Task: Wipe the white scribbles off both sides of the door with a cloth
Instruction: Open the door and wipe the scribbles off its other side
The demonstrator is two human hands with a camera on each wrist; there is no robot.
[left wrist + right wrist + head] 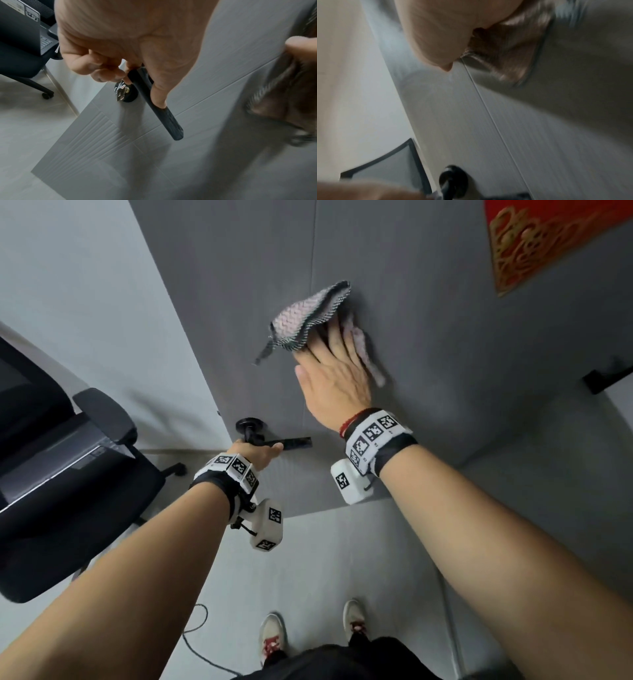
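Note:
The grey door (428, 313) fills the upper head view; no white scribbles show on it. My right hand (334, 368) lies flat on the door with straight fingers, pressing a pink-and-grey woven cloth (310, 316) against it. The cloth (510, 54) is blurred in the right wrist view. My left hand (255, 451) grips the black lever door handle (291, 442) below. In the left wrist view my left hand (137, 75) curls its fingers round the handle (159, 108) with the thumb (158, 96) along its top. The door (188, 155) shows grooved panels there.
A black office chair (61, 474) with a laptop (65, 453) on it stands at the left by the white wall (85, 302). A red and gold decoration (548, 237) hangs on the door's upper right. A cable (198, 635) lies on the floor near my shoes (274, 637).

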